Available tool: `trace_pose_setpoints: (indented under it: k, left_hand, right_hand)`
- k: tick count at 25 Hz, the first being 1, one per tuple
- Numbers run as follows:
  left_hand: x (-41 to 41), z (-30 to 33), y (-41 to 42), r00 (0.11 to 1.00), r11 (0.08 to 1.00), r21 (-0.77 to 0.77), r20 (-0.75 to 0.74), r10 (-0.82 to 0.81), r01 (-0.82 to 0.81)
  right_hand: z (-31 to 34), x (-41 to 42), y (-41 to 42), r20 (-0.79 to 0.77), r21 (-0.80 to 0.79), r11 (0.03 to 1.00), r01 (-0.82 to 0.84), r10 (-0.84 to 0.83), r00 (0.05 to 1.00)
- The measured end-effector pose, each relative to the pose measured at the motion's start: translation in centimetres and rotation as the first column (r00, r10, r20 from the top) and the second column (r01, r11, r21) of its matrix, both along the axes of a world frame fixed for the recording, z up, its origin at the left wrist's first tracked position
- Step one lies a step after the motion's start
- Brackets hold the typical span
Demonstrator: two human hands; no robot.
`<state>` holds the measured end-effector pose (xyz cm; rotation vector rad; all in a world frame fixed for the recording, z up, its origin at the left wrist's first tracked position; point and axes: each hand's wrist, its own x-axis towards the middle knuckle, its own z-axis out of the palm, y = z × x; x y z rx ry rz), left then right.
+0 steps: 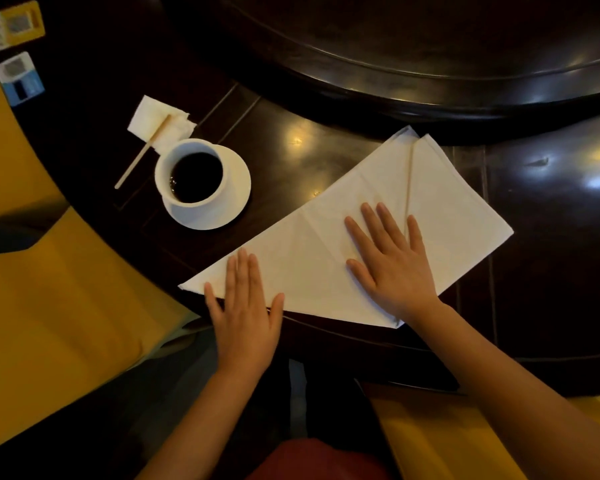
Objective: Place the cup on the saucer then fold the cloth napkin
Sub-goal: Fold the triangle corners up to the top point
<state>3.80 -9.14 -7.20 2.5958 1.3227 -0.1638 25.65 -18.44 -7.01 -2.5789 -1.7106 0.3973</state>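
A white cup (pixel 163 174) full of dark coffee stands on a white saucer (pixel 234 192) at the left of the dark table. To its right lies the white cloth napkin (pixel 447 216), folded into a long triangular shape with layered corners at the far end. My left hand (pixel 245 315) lies flat, fingers apart, on the napkin's near left tip at the table edge. My right hand (pixel 394 261) presses flat on the middle of the napkin, fingers spread. Neither hand grips anything.
A wooden stirrer (pixel 142 154) lies on a small paper napkin (pixel 153 116) behind the cup. Two small card packets (pixel 20 77) sit at the far left. A raised dark round turntable (pixel 430 64) fills the back. Yellow chair seats (pixel 49 289) flank me.
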Motion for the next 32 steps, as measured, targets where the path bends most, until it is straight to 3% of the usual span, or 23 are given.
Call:
trace_pose_setpoints:
  k: [5,9,11,17,19,22,25,29,32]
  left_hand:
    - [-2.8,0.7,2.1,0.984,0.985,0.008,0.036,0.174,-0.174]
    - [-4.0,2.5,4.5,0.974,0.985,0.008,0.157,0.166,-0.17]
    - [-4.0,3.3,5.9,0.949,0.968,-0.113,0.2,0.242,-0.224]
    - [-4.1,5.6,8.5,0.812,0.757,-0.557,0.233,0.536,-0.34]
    - [-3.4,7.4,8.5,0.685,0.647,-0.689,0.298,0.665,-0.328]
    - [-1.1,10.1,7.3,0.578,0.591,-0.779,0.39,0.717,-0.209]
    - [1.8,11.7,5.5,0.6,0.559,-0.823,0.398,0.694,-0.102]
    - [4.8,12.1,3.6,0.649,0.474,-0.88,0.338,0.682,-0.039]
    - [6.3,11.8,3.1,0.674,0.439,-0.898,0.318,0.667,-0.01]
  right_hand:
    - [0.1,-0.1,0.0,-0.011,-0.015,1.0,0.01,-0.01,1.0]
    - [0.1,-0.1,0.1,-0.019,-0.005,1.0,0.013,-0.013,1.0]
    - [0.1,-0.1,0.2,-0.018,-0.005,1.0,0.01,-0.01,1.0]
    - [-0.3,0.0,0.1,-0.034,0.03,1.0,0.001,0.0,0.999]
    - [0.4,-0.5,0.4,-0.079,0.102,0.994,0.042,-0.034,0.996]
    - [3.4,-2.3,1.4,-0.251,0.332,0.938,0.101,-0.016,0.968]
    - [6.9,-4.9,2.8,-0.378,0.524,0.844,0.114,0.111,0.919]
    - [7.8,-5.5,3.5,-0.388,0.576,0.804,0.149,0.109,0.915]
    - [7.3,-4.1,2.4,-0.494,0.586,0.761,0.28,0.062,0.867]
